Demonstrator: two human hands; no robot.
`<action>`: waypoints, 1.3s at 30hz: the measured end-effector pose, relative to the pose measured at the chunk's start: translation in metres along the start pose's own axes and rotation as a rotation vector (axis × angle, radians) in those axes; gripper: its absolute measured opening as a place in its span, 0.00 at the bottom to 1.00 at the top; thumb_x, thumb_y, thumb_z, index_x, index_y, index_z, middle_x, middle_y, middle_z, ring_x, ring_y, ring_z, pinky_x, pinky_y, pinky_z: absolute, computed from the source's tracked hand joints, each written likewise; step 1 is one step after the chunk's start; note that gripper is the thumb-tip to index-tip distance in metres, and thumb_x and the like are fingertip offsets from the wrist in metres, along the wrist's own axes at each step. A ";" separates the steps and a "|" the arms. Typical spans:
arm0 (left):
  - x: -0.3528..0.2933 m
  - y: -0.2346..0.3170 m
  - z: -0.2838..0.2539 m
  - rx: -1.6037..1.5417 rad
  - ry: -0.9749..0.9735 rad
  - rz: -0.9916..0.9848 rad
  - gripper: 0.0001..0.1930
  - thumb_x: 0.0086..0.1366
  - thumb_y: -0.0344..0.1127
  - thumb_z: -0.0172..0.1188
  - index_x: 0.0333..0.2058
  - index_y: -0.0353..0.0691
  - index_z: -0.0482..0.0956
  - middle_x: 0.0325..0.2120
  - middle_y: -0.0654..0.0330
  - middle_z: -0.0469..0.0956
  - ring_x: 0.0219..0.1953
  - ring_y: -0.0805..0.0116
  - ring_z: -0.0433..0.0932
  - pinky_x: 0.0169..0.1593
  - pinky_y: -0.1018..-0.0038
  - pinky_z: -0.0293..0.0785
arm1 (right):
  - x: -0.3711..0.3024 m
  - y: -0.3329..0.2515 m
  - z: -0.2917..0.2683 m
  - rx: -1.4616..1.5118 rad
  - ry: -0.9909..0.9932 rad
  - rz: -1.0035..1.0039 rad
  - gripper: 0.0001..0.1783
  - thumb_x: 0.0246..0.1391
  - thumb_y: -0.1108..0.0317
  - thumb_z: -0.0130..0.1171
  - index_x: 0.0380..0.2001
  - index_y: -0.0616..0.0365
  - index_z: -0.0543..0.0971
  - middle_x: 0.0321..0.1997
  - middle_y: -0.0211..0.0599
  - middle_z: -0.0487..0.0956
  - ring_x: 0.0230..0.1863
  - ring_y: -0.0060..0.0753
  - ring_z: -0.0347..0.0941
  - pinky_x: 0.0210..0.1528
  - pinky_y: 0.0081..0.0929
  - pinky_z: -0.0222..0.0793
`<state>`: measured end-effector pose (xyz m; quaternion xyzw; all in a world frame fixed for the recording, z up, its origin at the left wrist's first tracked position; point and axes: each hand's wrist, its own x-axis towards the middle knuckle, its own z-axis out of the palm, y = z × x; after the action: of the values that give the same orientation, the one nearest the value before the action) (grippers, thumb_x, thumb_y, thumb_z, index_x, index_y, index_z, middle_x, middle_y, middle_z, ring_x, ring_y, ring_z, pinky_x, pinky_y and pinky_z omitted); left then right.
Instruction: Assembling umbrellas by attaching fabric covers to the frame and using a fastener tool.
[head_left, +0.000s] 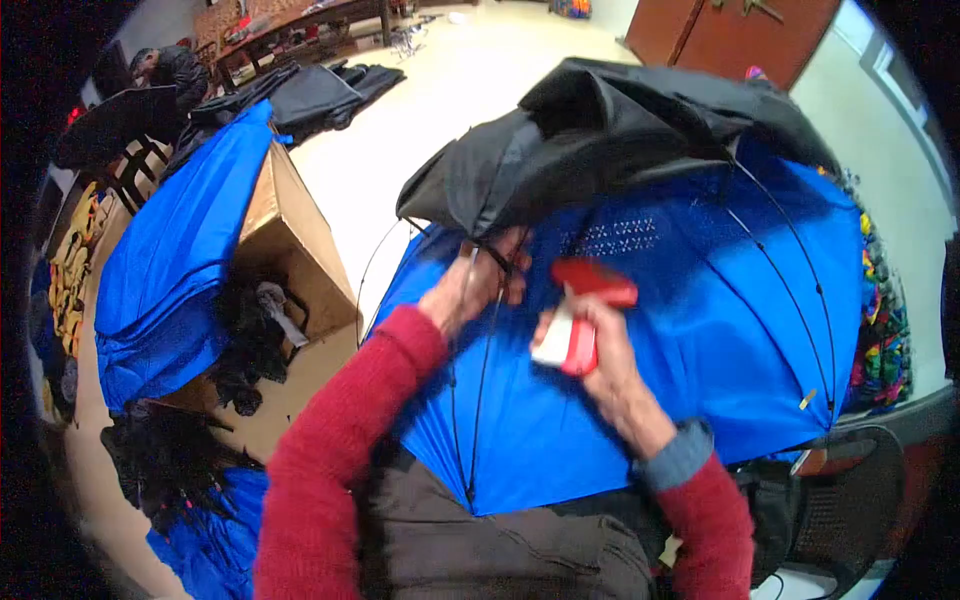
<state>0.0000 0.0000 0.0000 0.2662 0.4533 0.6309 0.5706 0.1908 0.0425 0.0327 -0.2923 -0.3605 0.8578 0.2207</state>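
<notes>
A large umbrella canopy, blue (pixel 680 400) on the side towards me and black (pixel 600 130) along its folded far part, spreads over my lap with its thin dark ribs showing. My left hand (pixel 490 275) is closed around a dark rib or edge of the frame, just under the black cloth. In my right hand (pixel 615 350) is a red-and-white pistol-shaped tool (pixel 580 335), gripped by its handle. Its red head (pixel 595 280) points up and left in front of the blue cloth, and is blurred by motion. Whether its tip touches the umbrella I cannot tell.
To the left stands an open cardboard box (pixel 300 240) draped with blue cloth (pixel 170 270), with dark items inside. Black umbrellas (pixel 310 95) lie on the floor beyond. Another person (pixel 180 75) is at far left. A black chair (pixel 850 490) stands at lower right, below a multicoloured pile (pixel 882 330).
</notes>
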 end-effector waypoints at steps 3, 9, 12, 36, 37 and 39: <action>-0.062 0.005 0.032 -0.355 -0.015 -0.107 0.23 0.62 0.53 0.49 0.41 0.35 0.66 0.24 0.61 0.69 0.17 0.68 0.68 0.20 0.72 0.67 | -0.053 0.009 0.016 -0.001 0.125 0.073 0.14 0.45 0.67 0.52 0.35 0.63 0.67 0.26 0.43 0.75 0.26 0.38 0.75 0.30 0.36 0.76; -0.140 -0.003 0.052 -0.388 -0.104 -0.224 0.17 0.65 0.50 0.45 0.38 0.41 0.67 0.14 0.66 0.60 0.11 0.73 0.57 0.15 0.73 0.60 | -0.075 0.019 0.019 -0.058 0.132 0.082 0.12 0.46 0.69 0.51 0.33 0.66 0.70 0.26 0.44 0.76 0.23 0.35 0.76 0.27 0.31 0.75; -0.121 -0.023 0.046 -0.271 -0.001 -0.314 0.15 0.65 0.48 0.45 0.35 0.41 0.67 0.12 0.68 0.57 0.11 0.76 0.54 0.15 0.76 0.57 | -0.071 0.023 0.016 -0.099 0.146 0.052 0.12 0.47 0.67 0.52 0.31 0.67 0.72 0.25 0.44 0.77 0.22 0.34 0.76 0.26 0.29 0.75; -0.116 -0.035 0.041 0.137 0.102 -0.276 0.16 0.68 0.47 0.40 0.30 0.40 0.65 0.12 0.66 0.64 0.11 0.79 0.60 0.13 0.80 0.59 | -0.066 0.035 0.021 0.103 -0.010 0.213 0.13 0.48 0.65 0.49 0.28 0.68 0.72 0.23 0.44 0.76 0.25 0.38 0.76 0.30 0.32 0.74; -0.117 -0.033 0.041 0.156 0.112 -0.320 0.17 0.68 0.48 0.39 0.30 0.40 0.64 0.12 0.66 0.64 0.11 0.79 0.61 0.13 0.81 0.60 | -0.066 0.035 0.021 0.151 -0.030 0.250 0.13 0.49 0.65 0.49 0.29 0.68 0.72 0.24 0.45 0.76 0.27 0.39 0.76 0.31 0.33 0.74; -0.118 -0.030 0.042 0.166 0.088 -0.293 0.17 0.68 0.48 0.39 0.29 0.41 0.64 0.12 0.66 0.65 0.11 0.79 0.62 0.13 0.81 0.60 | -0.064 0.033 0.019 0.243 -0.077 0.321 0.13 0.49 0.65 0.47 0.29 0.68 0.71 0.25 0.45 0.76 0.29 0.40 0.75 0.34 0.36 0.74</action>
<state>0.0744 -0.1046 0.0138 0.2155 0.5623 0.5124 0.6123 0.2201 -0.0258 0.0408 -0.2843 -0.2114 0.9296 0.1011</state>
